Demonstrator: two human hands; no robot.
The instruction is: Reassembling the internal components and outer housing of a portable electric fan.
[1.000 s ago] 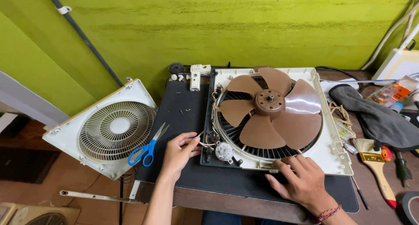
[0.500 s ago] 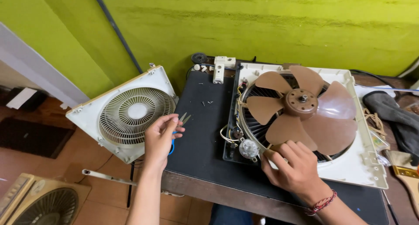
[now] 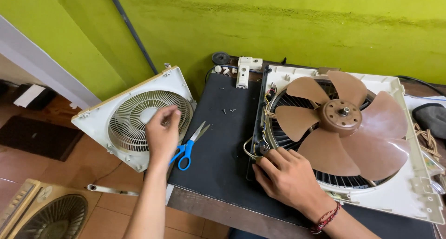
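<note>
A single head-worn camera looks steeply down from above the near edge of the table [image 3: 218, 211], facing the green wall [image 3: 278, 25] beyond its far edge. It sits close, at arm's reach. The table's left edge and the floor [image 3: 60, 151] beside it fill the left half.

No pkgs, labels, signs or screens visible anywhere in view.

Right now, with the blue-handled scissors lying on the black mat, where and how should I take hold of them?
Take the blue-handled scissors by the blue finger loops, coming from the near, left side where the left hand hovers. The loops lie toward the black mat's front edge; the slightly parted metal blades point away toward the wall, so a grip there avoids the tips.
</note>
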